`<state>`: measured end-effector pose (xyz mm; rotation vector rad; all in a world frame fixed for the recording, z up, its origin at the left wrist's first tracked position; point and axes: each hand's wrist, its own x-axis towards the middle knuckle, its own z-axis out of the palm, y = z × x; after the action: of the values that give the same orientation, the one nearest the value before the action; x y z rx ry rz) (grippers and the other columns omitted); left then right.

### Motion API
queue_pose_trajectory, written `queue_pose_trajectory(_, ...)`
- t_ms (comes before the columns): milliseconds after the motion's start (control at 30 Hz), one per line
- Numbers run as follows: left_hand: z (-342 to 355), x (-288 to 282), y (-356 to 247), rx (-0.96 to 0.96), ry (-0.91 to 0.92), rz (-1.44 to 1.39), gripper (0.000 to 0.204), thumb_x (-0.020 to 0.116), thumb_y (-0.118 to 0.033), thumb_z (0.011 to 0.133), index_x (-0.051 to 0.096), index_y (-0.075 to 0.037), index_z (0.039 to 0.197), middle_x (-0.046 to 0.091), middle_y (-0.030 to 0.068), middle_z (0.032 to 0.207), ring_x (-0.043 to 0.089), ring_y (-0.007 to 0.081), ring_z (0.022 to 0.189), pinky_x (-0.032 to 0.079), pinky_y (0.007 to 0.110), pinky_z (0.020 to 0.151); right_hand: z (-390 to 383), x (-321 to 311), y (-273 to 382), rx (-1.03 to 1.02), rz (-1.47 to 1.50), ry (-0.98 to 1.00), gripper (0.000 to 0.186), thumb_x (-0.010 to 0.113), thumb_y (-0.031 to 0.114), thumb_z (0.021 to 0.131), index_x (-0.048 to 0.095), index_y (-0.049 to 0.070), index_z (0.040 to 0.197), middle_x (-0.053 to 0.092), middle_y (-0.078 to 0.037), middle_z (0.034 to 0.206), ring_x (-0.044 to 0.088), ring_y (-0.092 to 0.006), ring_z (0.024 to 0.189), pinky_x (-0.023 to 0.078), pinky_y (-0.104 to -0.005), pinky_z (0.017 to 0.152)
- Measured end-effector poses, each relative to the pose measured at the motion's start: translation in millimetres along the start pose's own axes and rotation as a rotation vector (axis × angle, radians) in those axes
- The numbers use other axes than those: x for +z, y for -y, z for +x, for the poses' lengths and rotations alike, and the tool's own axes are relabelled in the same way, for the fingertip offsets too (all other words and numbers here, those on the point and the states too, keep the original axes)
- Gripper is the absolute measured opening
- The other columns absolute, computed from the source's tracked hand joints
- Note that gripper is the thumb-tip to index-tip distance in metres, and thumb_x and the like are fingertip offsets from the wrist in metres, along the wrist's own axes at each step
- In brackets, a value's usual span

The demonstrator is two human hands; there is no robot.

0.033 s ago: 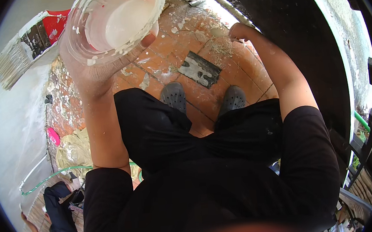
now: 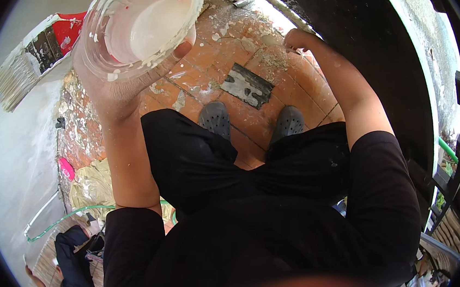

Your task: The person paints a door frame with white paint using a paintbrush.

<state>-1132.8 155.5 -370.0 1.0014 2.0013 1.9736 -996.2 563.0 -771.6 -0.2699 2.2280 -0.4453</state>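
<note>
Item: clear plastic tub [image 2: 140, 28], round, walls smeared and spattered with white paint, a shallow pool of white paint in its bottom. Location: raised high at upper left, gripped from below in my left hand [image 2: 121, 84]; fingers wrapped and clamped on its wall, thumb tip pressed at the rim's right side. Tub sits roughly level, mouth toward me.

Item: my right hand [image 2: 297, 39], stretched out to the upper right, beside a dark door panel [image 2: 362, 28]. Fingers look curled together; whether they hold anything, I cannot tell.

Change against the earlier view: none visible; tub, both hands and feet keep the same places.

Surroundings: terracotta tile floor [image 2: 250, 125], flecked with white. A paint-stained flat scraper [image 2: 247, 86] lies on it just ahead of my grey clogs [image 2: 214, 117]. White wall [image 2: 11, 146] closes the left side; dark door panel closes the right. Open floor runs forward between them. A wide brush [image 2: 14, 80] rests at far left. Another person's legs [image 2: 68, 267] show lower left.
</note>
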Motion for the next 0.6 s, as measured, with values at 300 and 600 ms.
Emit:
queue_pose_trajectory(300, 3, -2, 10, 0.002, -0.013, 0.008, 0.081, 0.093, -0.014, 0.059, 0.052, 0.007, 0.127, 0.062, 0.0136, 0.117, 0.059, 0.0246, 0.108, 0.046, 0.038, 0.097, -36, -43, 64, 0.704, 0.353, 0.488, 0.041, 0.071, 0.027, 0.085, 0.065, 0.012, 0.123, 0.068, -0.012, 0.118, 0.067, -0.0264, 0.099, 0.054, -0.0478, 0.085)
queue_pose_trajectory(600, 10, -4, 2, 0.235, 0.113, 0.313, 0.081, 0.093, -0.031, 0.053, 0.062, 0.001, 0.12, 0.069, 0.012, 0.112, 0.068, 0.0217, 0.102, 0.052, 0.035, 0.093, -90, -229, 177, -0.001, 0.923, 0.069, 0.03, 0.064, 0.038, 0.092, 0.069, 0.009, 0.099, 0.065, -0.006, 0.074, 0.065, -0.0136, 0.068, 0.054, -0.0305, 0.06)
